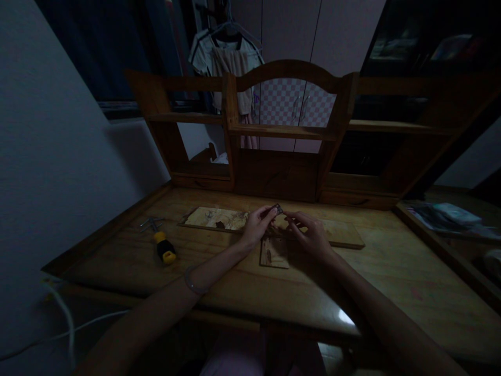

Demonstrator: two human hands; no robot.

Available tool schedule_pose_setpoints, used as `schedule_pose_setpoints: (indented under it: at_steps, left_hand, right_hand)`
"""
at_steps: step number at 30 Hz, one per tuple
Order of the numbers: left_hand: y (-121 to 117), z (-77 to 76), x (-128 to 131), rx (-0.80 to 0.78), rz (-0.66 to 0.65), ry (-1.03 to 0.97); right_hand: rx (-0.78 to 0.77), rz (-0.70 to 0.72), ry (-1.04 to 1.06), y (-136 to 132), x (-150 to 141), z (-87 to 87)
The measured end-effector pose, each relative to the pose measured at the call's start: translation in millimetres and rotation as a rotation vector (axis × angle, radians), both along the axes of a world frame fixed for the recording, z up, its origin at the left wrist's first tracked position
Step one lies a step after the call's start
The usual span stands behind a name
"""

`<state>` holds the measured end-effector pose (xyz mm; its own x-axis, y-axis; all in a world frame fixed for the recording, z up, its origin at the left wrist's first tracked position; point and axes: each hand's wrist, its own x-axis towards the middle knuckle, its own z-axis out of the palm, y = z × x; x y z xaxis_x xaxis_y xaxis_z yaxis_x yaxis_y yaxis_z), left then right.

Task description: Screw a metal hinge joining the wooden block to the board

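Above the middle of a long wooden board (211,218), my left hand (256,227) is closed on a small dark metal piece (278,209), gripped between thumb and fingers. Its exact kind is too small and dim to make out. My right hand (311,234) is beside it on the right, thumb and fingertips pinched near the piece's edge. Whatever those fingertips hold, if anything, is too small to name. A short wooden offcut (274,256) lies just below the hands, against the long board's near edge.
On the left of the wooden desk (230,282) lies a yellow-and-black screwdriver (164,248) with thin metal rods (152,224) at its far end. A wooden shelf unit (274,180) spans the back. A tray-like box (450,250) with packets stands at the right. White cables (66,313) hang at the left.
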<state>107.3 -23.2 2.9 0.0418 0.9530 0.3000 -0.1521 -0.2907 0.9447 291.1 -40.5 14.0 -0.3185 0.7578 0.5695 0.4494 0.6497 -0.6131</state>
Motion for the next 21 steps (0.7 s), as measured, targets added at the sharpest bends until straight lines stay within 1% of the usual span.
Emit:
schedule_pose_setpoints:
  at_steps: [4, 8, 12, 17, 19, 21]
  left_hand:
    - [3.6, -2.7, -0.8, -0.018, 0.031, -0.005]
    - [9.9, -9.8, -3.3, -0.034, 0.054, -0.012]
    - [16.2, -14.9, -6.9, -0.075, 0.088, -0.033]
    - [20.9, -11.8, -9.7, -0.047, 0.084, -0.144]
    - [21.6, -10.1, -11.1, -0.037, 0.094, -0.131]
    - [21.8, -9.2, -12.9, -0.004, 0.125, -0.058]
  right_hand:
    - [0.018, -0.016, -0.003, 7.8, 7.0, -5.8]
    - [0.052, -0.086, -0.016, 13.4, 14.2, -7.7]
    - [0.086, -0.16, -0.043, 14.4, 15.3, -8.3]
    - [0.126, -0.212, -0.078, 13.5, 16.2, -13.3]
    - [0.153, -0.23, -0.085, 12.3, 15.8, -14.0]
    - [0.187, -0.265, -0.075, 8.7, 9.3, -9.5]
